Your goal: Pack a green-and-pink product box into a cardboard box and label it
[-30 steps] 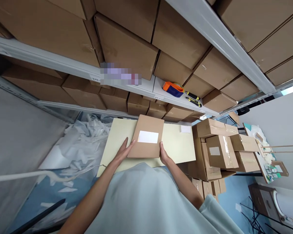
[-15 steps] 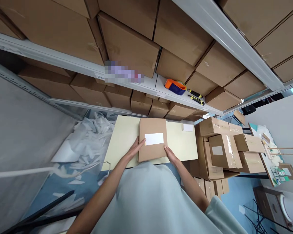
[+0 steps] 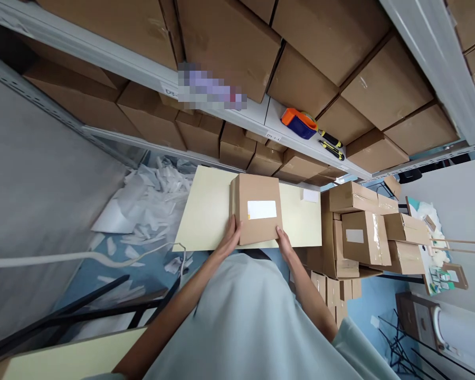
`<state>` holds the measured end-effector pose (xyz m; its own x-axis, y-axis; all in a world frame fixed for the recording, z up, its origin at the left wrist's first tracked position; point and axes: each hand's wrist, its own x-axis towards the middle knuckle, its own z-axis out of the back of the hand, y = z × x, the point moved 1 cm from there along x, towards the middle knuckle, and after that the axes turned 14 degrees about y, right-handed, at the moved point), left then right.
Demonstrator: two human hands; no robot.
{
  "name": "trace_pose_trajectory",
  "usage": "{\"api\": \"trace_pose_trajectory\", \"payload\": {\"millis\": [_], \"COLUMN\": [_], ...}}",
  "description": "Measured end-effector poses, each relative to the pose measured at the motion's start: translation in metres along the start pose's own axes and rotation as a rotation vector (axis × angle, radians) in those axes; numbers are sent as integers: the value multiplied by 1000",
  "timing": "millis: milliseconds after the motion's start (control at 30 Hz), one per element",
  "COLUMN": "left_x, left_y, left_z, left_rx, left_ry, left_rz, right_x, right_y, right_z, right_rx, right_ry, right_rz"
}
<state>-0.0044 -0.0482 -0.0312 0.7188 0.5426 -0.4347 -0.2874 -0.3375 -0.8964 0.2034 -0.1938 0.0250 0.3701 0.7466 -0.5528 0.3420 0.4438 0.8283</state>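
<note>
A brown cardboard box (image 3: pixel 257 208) with a white label on top sits at the near edge of a pale yellow table (image 3: pixel 208 211). My left hand (image 3: pixel 231 238) presses its near left side, thumb on the top face. My right hand (image 3: pixel 284 241) grips its near right corner. Both hands hold the box between them.
A stack of taped cardboard boxes (image 3: pixel 360 232) stands right of the table. Grey shelving (image 3: pixel 257 119) behind holds many cartons, an orange tape dispenser (image 3: pixel 300 122) and two yellow-black cutters (image 3: pixel 332 145). White paper scraps (image 3: pixel 142 206) litter the blue floor at left. A small white label (image 3: pixel 310 195) lies on the table.
The box has come a little toward the table's near edge and squared up between my hands. My view has drifted back, so the shelves and table sit higher in the picture.
</note>
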Motion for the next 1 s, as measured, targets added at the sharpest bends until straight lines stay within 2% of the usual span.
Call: {"api": "trace_pose_trajectory", "payload": {"millis": [100,233,400,533,633,733,833,933,1000], "left_x": [-20,-44,-46,-41,-29,3,46,77,86], "left_y": [-10,-36,-70,-88,-100,-114,-125,-126,-121], "left_z": [-15,-26,-33,-34,-24,-8,2,2,2], "left_rx": [217,540,715,730,700,646,572,464,378], "left_ry": [-10,28,52,55,57,13,-56,-75,-101], "left_rz": [-165,-431,-565,-586,-594,-546,-401,-286,-253], "right_x": [-9,-25,-42,-47,-42,-31,-19,-10,-7], "right_y": [0,-3,-12,-14,-8,3,13,22,28], "right_z": [13,21,16,22,34,46,51,47,42], "right_rx": [123,286,338,341,338,317,242,144,89], "right_ry": [-53,-114,-71,-80,-114,-168,-250,-297,-310], "right_rz": [3,-13,-5,-31,-90,-169,-196,-174,-147]}}
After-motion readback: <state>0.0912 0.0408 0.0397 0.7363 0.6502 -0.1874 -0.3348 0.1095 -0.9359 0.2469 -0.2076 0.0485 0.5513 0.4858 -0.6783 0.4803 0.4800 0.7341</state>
